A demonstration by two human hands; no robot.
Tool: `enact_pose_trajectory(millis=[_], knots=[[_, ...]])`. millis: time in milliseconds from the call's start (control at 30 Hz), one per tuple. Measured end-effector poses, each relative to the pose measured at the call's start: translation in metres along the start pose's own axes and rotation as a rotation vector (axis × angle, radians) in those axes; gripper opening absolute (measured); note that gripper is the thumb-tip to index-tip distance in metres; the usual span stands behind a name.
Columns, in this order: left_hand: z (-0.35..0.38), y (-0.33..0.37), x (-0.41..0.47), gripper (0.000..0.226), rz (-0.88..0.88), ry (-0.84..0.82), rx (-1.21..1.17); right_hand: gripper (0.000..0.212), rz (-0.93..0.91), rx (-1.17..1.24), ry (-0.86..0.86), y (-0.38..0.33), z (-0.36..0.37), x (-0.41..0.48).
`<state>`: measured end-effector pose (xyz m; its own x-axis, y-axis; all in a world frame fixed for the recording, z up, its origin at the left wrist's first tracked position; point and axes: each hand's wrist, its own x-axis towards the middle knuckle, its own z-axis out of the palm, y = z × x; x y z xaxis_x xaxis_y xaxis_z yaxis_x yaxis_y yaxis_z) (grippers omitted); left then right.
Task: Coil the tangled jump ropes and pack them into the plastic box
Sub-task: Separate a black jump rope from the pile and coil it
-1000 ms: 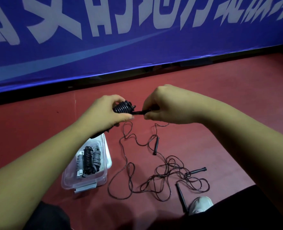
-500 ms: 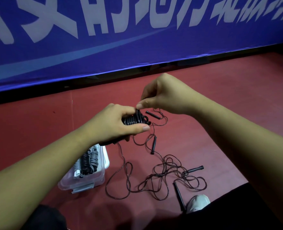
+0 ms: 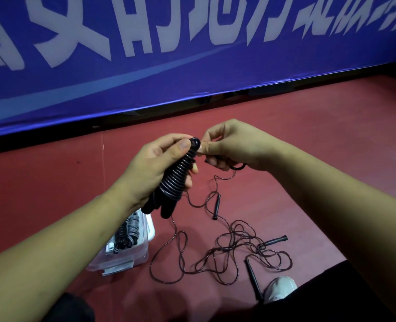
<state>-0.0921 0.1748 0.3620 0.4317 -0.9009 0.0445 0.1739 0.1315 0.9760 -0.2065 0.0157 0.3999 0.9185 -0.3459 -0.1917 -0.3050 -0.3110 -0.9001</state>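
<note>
A person's two bare arms reach forward over a red floor (image 3: 320, 140). The left hand (image 3: 155, 168) grips a bundle (image 3: 176, 177), its fingers and thumb curled round it. The bundle is black cord wound tightly round two handles, held in the air at the middle of the view. Its long axis is tilted, with the top end pointing up and to the right towards the right hand and two bare handle ends sticking out at the lower left.

The right hand (image 3: 231, 145) is just beside the bundle's top end. Its thumb and forefinger are pinched together there and its other fingers are curled. A thin cord (image 3: 224, 178) hangs from under this hand down to the floor.

The cord runs into a loose tangle (image 3: 238, 252) on the floor below the hands. Three black handles (image 3: 216, 206) lie in and around the tangle.

A clear plastic box (image 3: 132, 261) stands on the floor at the lower left, partly hidden by the left forearm. Grey and black coils (image 3: 128, 233) lie inside it.

A pale shoe (image 3: 280, 288) shows at the bottom right, beside one handle. A blue banner (image 3: 192, 66) with large white lettering runs along the far edge of the floor.
</note>
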Motion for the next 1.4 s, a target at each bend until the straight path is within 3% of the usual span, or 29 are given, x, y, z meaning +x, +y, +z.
enact_pose_trajectory(millis=[167, 367, 567, 667, 733, 800, 900, 1033, 1233, 1400], knots=[[-0.002, 0.005, 0.003, 0.049, -0.004, 0.072, -0.138, 0.009, -0.057, -0.03, 0.004, -0.003, -0.002, -0.006], [-0.003, 0.008, 0.006, 0.033, 0.025, 0.159, -0.178, 0.012, -0.229, -0.197, 0.078, -0.012, 0.004, -0.012], [-0.011, 0.01, 0.011, 0.039, 0.021, 0.212, -0.168, 0.006, -0.325, 0.258, 0.04, -0.01, -0.001, -0.01], [-0.009, 0.009, 0.01, 0.034, -0.01, 0.228, -0.172, 0.02, -0.306, 0.423, -0.029, -0.008, -0.003, -0.007], [-0.01, 0.009, 0.01, 0.045, -0.025, 0.22, -0.18, 0.029, -0.312, 0.414, -0.025, -0.009, -0.004, -0.008], [-0.011, 0.009, 0.01, 0.056, -0.034, 0.228, -0.181, 0.027, -0.316, 0.266, 0.093, -0.007, -0.005, -0.007], [-0.009, 0.007, 0.007, 0.048, -0.044, 0.195, -0.192, 0.023, -0.306, 0.111, 0.301, -0.005, 0.0, -0.003], [-0.002, 0.003, 0.005, 0.046, -0.05, 0.131, -0.157, 0.023, -0.132, 0.565, 0.197, -0.007, 0.01, 0.001], [-0.001, 0.0, 0.003, 0.044, -0.071, 0.143, -0.11, 0.011, -0.292, -0.011, 0.214, -0.013, 0.015, -0.008], [-0.003, 0.0, 0.002, 0.044, -0.075, 0.142, -0.113, 0.004, -0.333, -0.16, 0.257, -0.014, 0.014, -0.008]])
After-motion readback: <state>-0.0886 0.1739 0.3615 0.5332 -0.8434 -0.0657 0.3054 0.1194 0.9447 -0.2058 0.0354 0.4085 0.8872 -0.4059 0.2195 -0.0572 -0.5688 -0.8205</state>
